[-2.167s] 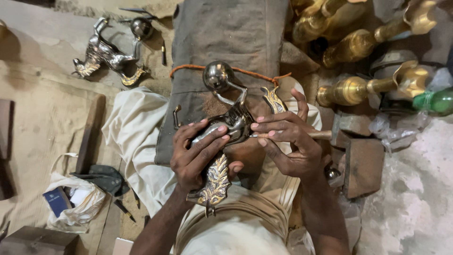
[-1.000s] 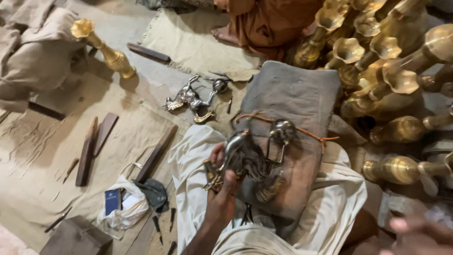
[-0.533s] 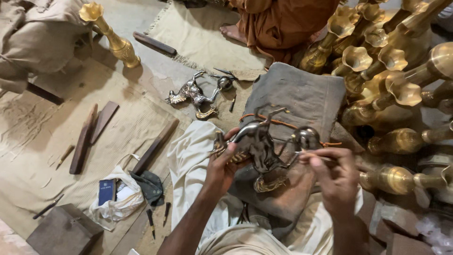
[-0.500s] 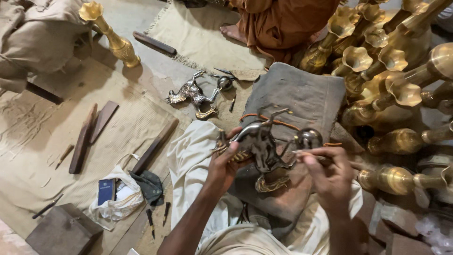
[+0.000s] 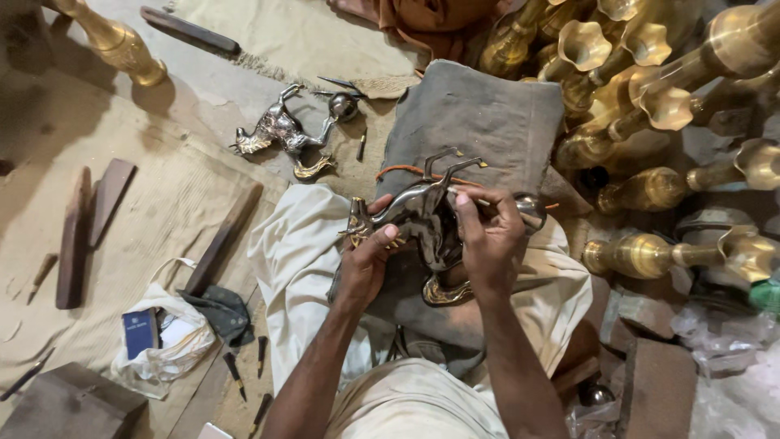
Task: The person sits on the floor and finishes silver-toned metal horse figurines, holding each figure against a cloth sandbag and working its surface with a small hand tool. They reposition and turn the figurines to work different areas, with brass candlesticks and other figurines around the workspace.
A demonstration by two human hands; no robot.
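Metal deer figurine point(image 5: 422, 215) lying crosswise, both hands gripping

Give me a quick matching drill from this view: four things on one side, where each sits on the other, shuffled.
1. Silver metal animal figurine with gold trim
2. Second silver animal figurine
3. Small dark blue box
4. Tall brass vases

A. On the white plastic bag, lower left
B. Held between left hand and right hand
C. Crowded along the right side
D. On the floor beyond the lap

Pairs: 1-B, 2-D, 3-A, 4-C
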